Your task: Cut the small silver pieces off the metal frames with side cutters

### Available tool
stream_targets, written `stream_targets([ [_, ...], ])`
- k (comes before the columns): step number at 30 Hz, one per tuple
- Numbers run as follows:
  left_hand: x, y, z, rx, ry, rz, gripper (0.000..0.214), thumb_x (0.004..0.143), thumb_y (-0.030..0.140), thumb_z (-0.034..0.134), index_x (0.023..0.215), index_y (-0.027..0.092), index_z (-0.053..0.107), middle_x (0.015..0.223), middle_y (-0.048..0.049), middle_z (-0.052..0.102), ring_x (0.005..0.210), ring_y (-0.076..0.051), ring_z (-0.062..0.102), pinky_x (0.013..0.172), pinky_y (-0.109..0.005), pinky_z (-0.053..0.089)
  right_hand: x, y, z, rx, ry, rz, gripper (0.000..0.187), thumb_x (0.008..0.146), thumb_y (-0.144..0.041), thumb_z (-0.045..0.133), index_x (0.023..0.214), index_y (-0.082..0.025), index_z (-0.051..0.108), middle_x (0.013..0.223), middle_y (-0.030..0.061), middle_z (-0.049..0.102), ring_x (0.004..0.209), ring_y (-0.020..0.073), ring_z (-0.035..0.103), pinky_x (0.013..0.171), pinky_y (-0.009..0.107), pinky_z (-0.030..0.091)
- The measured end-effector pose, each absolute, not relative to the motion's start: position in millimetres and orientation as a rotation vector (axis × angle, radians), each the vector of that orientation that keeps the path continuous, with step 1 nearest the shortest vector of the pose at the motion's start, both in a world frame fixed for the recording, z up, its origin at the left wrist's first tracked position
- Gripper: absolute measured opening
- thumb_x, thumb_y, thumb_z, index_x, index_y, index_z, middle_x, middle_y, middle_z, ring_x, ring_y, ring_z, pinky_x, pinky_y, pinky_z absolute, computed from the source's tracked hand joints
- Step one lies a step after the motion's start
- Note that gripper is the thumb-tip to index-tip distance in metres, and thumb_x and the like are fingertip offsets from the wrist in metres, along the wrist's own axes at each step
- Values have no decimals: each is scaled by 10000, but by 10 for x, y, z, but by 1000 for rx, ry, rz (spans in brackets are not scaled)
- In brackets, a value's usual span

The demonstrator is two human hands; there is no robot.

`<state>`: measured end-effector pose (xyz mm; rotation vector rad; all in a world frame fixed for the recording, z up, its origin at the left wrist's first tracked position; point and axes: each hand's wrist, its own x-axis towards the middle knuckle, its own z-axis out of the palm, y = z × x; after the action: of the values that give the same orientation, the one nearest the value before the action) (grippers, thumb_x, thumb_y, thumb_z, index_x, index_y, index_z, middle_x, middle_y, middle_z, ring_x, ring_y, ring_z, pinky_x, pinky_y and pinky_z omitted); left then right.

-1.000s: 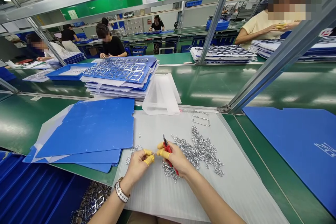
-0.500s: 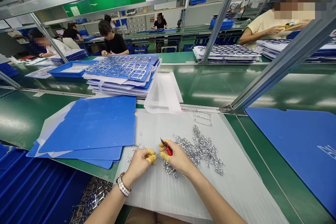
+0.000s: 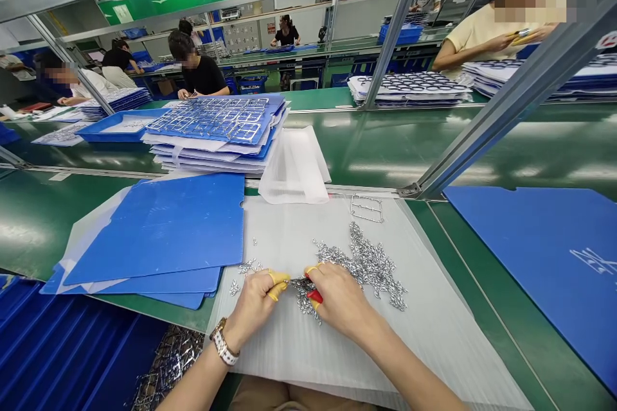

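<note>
Cutters [image 3: 314, 296] gripped firmly in right hand [image 3: 341, 300]. Left hand [image 3: 253, 308] pinched closed beside them; I can't tell what it holds.

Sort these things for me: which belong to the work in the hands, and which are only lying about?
Part of the work:
left hand
right hand
red-handled cutters
small metal pieces

Lying about:
blue plastic sheets
clear plastic bag
metal frame

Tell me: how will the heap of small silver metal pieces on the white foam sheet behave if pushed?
The heap of small silver metal pieces will probably scatter easily, since stray pieces already lie apart on the white foam sheet. Being thin and branched, they may also snag together.
</note>
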<state>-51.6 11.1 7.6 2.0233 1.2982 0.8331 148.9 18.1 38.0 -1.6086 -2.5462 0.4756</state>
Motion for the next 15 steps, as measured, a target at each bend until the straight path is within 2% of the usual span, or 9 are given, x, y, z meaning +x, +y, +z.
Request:
stream_targets([
  [15, -536, 68, 92, 2101, 1282, 790, 227, 893, 199, 475, 997, 219, 676, 753, -41, 653, 668, -139, 571, 614, -247, 420, 1468, 149, 368, -1604, -2578, 461, 176, 716, -116, 569, 876, -190, 559, 880, 51, 627, 850, 203, 557, 724, 294, 352],
])
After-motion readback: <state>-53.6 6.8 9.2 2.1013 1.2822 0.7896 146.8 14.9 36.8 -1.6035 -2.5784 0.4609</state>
